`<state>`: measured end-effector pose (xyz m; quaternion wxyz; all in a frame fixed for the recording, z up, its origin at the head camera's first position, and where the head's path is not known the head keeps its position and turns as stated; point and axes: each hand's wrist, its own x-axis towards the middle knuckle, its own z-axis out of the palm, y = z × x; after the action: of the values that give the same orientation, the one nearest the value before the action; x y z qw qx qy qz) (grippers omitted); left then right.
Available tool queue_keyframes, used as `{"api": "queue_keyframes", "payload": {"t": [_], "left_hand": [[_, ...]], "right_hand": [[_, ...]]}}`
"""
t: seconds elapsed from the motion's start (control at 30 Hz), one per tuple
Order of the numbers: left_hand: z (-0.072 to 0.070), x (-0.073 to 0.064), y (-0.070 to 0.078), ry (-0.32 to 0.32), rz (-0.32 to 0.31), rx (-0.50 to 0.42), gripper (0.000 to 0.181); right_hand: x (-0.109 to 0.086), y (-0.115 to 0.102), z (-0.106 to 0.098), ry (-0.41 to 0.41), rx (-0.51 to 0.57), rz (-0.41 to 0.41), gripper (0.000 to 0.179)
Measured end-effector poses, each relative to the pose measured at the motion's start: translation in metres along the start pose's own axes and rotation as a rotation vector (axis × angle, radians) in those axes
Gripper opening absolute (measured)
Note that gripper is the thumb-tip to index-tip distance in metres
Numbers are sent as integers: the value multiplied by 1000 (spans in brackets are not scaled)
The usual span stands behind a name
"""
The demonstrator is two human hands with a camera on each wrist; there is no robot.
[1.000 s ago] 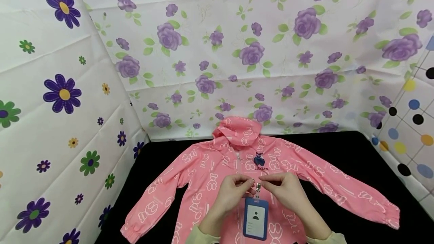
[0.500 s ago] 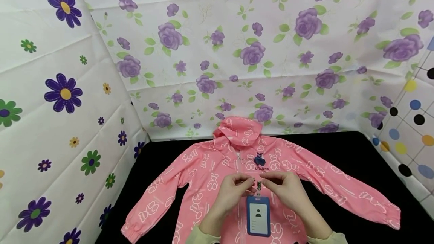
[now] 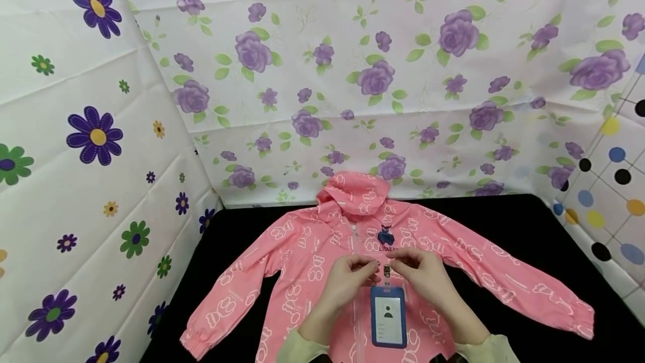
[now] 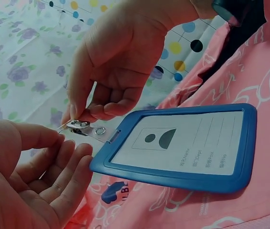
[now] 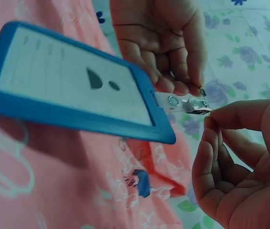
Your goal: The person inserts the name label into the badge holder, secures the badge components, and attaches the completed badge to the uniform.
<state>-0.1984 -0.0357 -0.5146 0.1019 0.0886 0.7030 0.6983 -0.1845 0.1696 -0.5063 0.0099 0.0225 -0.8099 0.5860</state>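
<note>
A blue-framed badge holder [image 3: 388, 318] hangs over the front of a pink hooded jacket [image 3: 302, 262]. Its card [image 4: 173, 143] bears a person icon and printed lines. A clear strap joins the holder to a metal badge clip [image 4: 79, 125] with a thin pin at its end. My right hand [image 3: 425, 279] pinches the clip's end between thumb and forefinger. Opposite, my left hand [image 3: 349, 282] pinches the thin metal pin [image 4: 62, 128] at the clip, its other fingers loosely bent. In the right wrist view a small metal tip [image 5: 202, 91] shows at the left fingertips.
The jacket lies spread on a black table [image 3: 496, 212], hood at the back and sleeves out to both sides. A blue bear print [image 3: 386, 235] is on its chest. Flower-patterned cloth walls [image 3: 302, 94] stand behind and at left, a dotted one [image 3: 612, 184] at right.
The badge holder has shifted slightly right and up, along with the clip. Both hands keep their pinch near the same spot, and the right fingers have risen a little.
</note>
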Motion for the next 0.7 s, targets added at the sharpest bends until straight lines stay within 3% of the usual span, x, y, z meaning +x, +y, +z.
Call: {"api": "queue_keyframes", "payload": {"t": [0.17,0.33,0.47,0.7], "left_hand": [[2,14,-2,-10,-36,11,22],[1,39,-9,-19,-24,95,22],[0,63,-18,15,14,210,19],[-5,98,-32,155,131,527,17]], "right_hand": [[14,11,-8,-68,16,-19,19],[41,21,-12,-84,-4,-13,22],[66,33,-12,-48,-44,24,20],[104,52,-12,2,-139,83,20]]}}
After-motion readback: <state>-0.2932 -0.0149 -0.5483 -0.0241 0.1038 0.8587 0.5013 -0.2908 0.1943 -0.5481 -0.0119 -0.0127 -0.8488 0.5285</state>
